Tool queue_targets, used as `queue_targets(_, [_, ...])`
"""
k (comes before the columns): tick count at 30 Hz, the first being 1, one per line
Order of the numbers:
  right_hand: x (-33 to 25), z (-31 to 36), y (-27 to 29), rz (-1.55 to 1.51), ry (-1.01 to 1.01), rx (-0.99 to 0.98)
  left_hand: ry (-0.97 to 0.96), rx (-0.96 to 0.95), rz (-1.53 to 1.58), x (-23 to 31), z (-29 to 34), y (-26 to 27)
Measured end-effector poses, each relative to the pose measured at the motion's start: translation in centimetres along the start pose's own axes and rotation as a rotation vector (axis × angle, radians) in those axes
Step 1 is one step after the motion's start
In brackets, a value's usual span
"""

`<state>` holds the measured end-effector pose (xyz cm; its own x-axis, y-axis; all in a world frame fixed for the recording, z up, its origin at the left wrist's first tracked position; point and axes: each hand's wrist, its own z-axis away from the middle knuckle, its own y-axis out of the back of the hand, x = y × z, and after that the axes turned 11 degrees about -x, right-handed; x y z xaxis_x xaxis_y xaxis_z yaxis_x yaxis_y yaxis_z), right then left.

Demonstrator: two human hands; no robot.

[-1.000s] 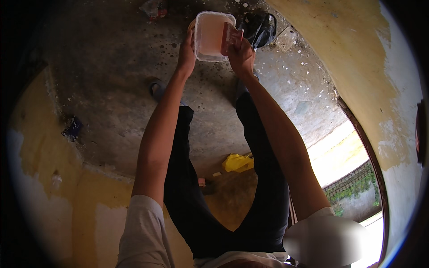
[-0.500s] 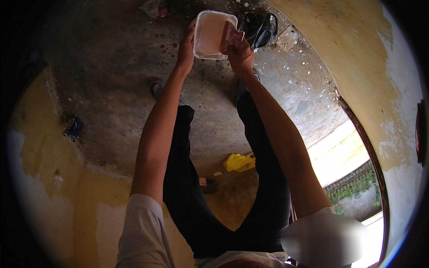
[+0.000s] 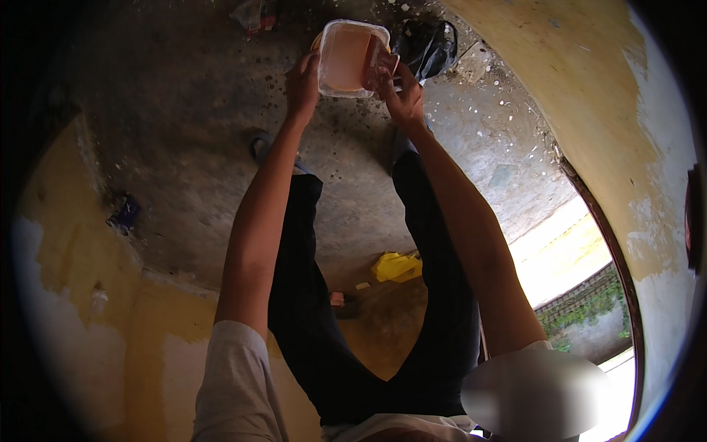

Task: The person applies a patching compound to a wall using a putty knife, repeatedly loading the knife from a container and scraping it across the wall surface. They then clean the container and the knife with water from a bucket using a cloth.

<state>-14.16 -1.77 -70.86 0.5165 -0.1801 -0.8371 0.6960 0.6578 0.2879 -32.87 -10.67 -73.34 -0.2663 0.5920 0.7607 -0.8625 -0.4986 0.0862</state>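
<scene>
Out at arm's length, at the top of the view, is a rectangular clear plastic tub [image 3: 344, 59] with a whitish rim and a pale pinkish-brown inside. My left hand [image 3: 301, 87] is closed on the tub's left side, its fingers partly hidden behind the wall. A flat reddish-brown piece [image 3: 375, 65] with a pale edge lies over the tub's right part; its exact kind is unclear. My right hand [image 3: 404, 99] grips this piece at its right end, the fingers bent around it beside the tub's right rim.
A black plastic bag [image 3: 431, 51] lies on the stained concrete floor [image 3: 184, 162] right of the tub. My sandalled feet and dark trousers are below. A yellow bag [image 3: 396, 267] lies between my legs. Patchy yellow walls [image 3: 589, 96] curve around; a bright doorway [image 3: 563, 250] is at right.
My right hand has shifted slightly down and right, its fingers a little more spread on the reddish-brown piece. The tub has barely moved, and my left hand has moved slightly down along its side.
</scene>
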Motion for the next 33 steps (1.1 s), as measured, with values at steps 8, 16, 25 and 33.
queue_targets(8, [8.9,-3.1,4.7,0.344,-0.115,0.493,0.086,0.199,0.249,-0.5,1.3,1.9])
queue_targets(16, [10.7,-10.1,9.5,0.772,0.134,0.036,0.333,0.223,0.277,-4.4,5.6,3.3])
queue_targets(25, [4.3,-2.0,7.4,0.450,0.098,0.010,0.412,0.097,0.265,-4.3,12.8,4.2])
queue_targets(33, [-5.5,10.0,8.4,0.442,0.189,0.142,0.432,-0.313,0.163,2.6,19.1,3.3])
